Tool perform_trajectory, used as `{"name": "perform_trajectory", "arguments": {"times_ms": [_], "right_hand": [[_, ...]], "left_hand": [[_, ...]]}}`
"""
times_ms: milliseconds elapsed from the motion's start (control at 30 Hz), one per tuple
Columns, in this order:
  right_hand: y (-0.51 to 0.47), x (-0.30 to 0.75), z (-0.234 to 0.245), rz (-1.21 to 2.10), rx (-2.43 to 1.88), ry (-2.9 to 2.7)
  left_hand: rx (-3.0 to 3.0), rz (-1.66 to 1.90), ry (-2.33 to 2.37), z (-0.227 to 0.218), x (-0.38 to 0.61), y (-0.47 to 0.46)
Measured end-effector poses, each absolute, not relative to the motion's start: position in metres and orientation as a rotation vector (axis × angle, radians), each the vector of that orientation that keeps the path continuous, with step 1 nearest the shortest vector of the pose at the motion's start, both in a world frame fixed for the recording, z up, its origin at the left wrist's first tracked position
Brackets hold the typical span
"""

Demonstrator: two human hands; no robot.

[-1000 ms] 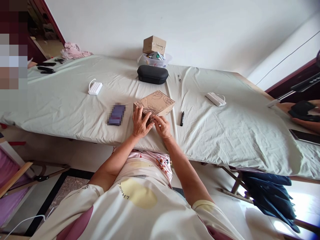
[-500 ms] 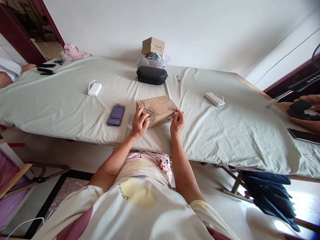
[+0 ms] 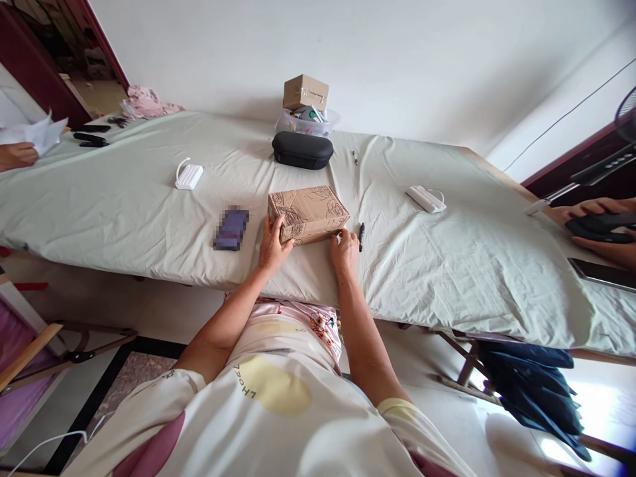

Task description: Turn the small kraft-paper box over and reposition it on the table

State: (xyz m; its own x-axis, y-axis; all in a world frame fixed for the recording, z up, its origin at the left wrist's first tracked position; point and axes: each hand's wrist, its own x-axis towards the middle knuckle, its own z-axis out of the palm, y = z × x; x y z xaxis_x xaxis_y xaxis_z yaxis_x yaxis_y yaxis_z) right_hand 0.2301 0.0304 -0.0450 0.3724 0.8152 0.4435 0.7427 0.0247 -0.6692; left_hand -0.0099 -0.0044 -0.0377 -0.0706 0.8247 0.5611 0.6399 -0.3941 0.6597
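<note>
A cardboard box [image 3: 309,209] with dark flower line drawings rests on the cloth-covered table in front of me. My left hand [image 3: 273,244] grips its near left corner, thumb on the front side and fingers along the left. At the near right corner, my right hand [image 3: 344,252] has its fingers bent and pinched against the lower front edge. Just right of that hand lies a black marker pen [image 3: 362,237]. A phone with a pixelated screen [image 3: 231,228] lies left of the box.
Behind the box sit a black zip case [image 3: 303,150] and a clear plastic tub [image 3: 308,122] under a small carton [image 3: 305,92]. White power banks [image 3: 189,177] [image 3: 426,198] lie on both sides. Other people's hands show at the left [image 3: 18,156] and right [image 3: 601,228] edges.
The box has tipped down flatter and shifted slightly left. My right hand has moved down and left along its front edge, which uncovers the marker pen.
</note>
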Motion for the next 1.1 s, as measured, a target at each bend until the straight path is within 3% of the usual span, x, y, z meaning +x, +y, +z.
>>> {"name": "perform_trajectory", "arguments": {"times_ms": [267, 500, 767, 1100], "right_hand": [[0.029, 0.228, -0.049, 0.105, -1.759, -1.485], [0.029, 0.224, -0.04, 0.07, -1.433, -1.348], [0.012, 0.225, -0.017, -0.127, -1.07, -1.192], [0.01, 0.219, -0.011, -0.05, -1.18, -1.262]], "left_hand": [[2.006, 1.351, 1.638, -0.04, -0.006, -0.007], [1.953, 1.501, 1.677, -0.041, -0.011, -0.004], [2.021, 1.776, 1.713, -0.003, -0.01, -0.021], [2.017, 1.639, 1.825, 0.021, -0.006, -0.014]]}}
